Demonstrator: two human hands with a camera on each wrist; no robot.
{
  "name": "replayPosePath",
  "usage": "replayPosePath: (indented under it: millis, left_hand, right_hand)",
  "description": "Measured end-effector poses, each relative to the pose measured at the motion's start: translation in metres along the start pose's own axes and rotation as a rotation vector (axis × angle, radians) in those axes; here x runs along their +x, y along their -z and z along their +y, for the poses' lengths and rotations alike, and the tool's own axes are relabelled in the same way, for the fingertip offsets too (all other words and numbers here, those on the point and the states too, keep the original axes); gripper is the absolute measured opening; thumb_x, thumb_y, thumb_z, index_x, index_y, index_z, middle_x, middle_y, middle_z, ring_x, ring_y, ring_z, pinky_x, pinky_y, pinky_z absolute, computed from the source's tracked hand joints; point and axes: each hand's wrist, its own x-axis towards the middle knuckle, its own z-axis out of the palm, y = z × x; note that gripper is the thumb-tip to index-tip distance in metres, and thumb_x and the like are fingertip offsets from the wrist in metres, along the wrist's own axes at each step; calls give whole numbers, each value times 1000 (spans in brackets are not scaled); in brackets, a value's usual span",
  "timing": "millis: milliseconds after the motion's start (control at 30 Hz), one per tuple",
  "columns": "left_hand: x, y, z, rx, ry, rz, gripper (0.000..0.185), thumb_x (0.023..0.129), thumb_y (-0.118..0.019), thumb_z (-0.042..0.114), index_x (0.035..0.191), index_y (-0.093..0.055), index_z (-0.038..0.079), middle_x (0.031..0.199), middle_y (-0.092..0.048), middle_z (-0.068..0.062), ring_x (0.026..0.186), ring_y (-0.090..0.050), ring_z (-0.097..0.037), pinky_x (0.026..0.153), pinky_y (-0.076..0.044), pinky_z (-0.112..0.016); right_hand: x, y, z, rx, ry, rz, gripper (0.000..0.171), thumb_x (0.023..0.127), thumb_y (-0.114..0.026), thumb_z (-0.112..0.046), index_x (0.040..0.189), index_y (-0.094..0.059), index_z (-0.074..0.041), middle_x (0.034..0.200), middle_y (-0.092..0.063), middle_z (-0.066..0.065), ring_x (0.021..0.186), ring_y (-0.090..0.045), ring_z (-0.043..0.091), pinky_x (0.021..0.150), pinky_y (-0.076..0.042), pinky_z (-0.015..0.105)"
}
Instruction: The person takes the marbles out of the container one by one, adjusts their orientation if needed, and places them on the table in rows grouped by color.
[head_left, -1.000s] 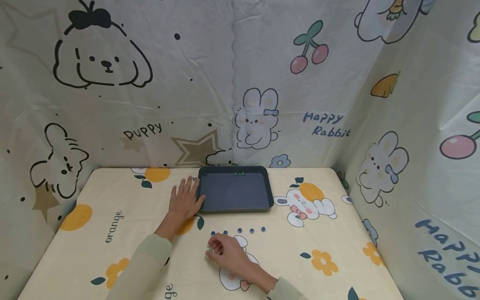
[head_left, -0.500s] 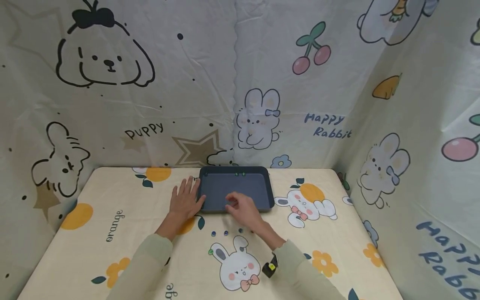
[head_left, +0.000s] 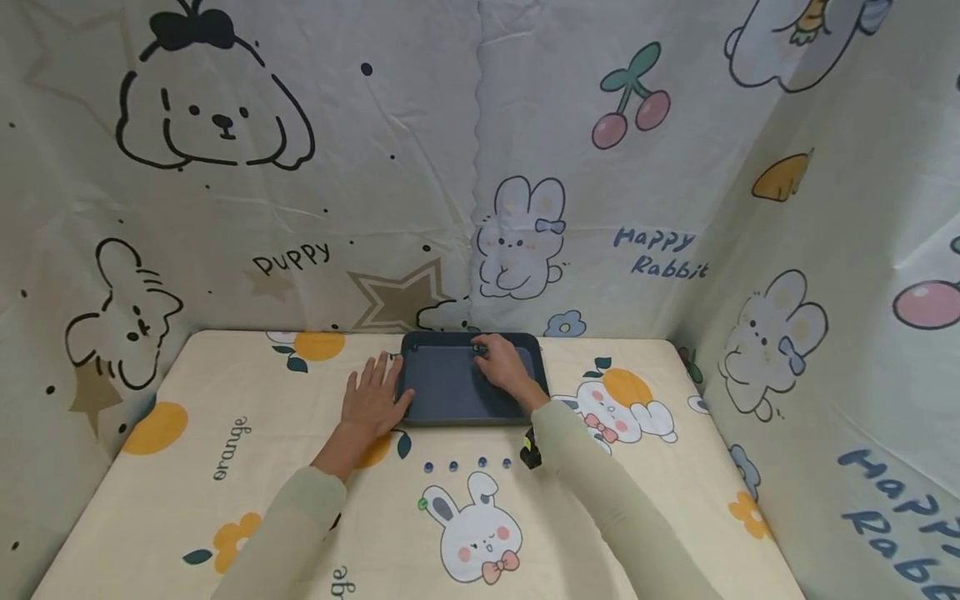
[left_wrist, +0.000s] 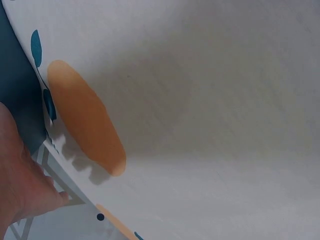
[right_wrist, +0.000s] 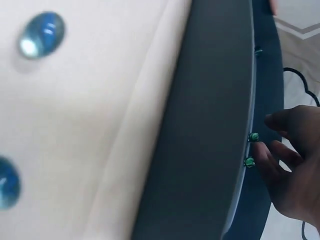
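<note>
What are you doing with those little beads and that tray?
A person's right hand reaches into the dark rectangular tray, its fingers beside two small green glass beads at the far edge. The left hand rests flat against the tray's left side. Four blue glass beads wait in a row on the tablecloth.

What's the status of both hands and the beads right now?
Left hand flat on table, touching tray edge. Right hand over tray's far rim, fingers at green beads. Blue beads lined up before the tray. Nothing in the way.
</note>
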Motion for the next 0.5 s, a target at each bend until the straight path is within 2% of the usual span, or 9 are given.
replayPosePath:
  millis: [233,333,500]
  left_hand:
    - [1,-3,0,-15,-12,-2,73,104,-40,49,161,-16,9,164,-12,-21,150,-10,-39,117,-9,-59]
    - [1,-3,-1,-6,-10,-1,73,104,-40,49,161,-16,9,164,-12,-20,150,-10,-39,117,-10,-59]
    - [1,-1,-2,-2,-4,2,74,103,-40,50,160,-17,9,164,-13,-21,150,-10,-40,117,-11,-60]
  right_hand:
    - [17,-11,-2,-149,-37,-7,30,96,-65,-8,126,-67,-2,125,-65,16,116,-60,31,97,-49,45]
    - [19,-15,-1,-183,-44,3,24,95,-65,-7,117,-71,0,116,-68,15,109,-64,30,93,-52,43]
    - [16,-17,0,-160,-48,18,15,94,-67,-7,106,-73,-2,99,-72,11,88,-69,25,79,-56,40]
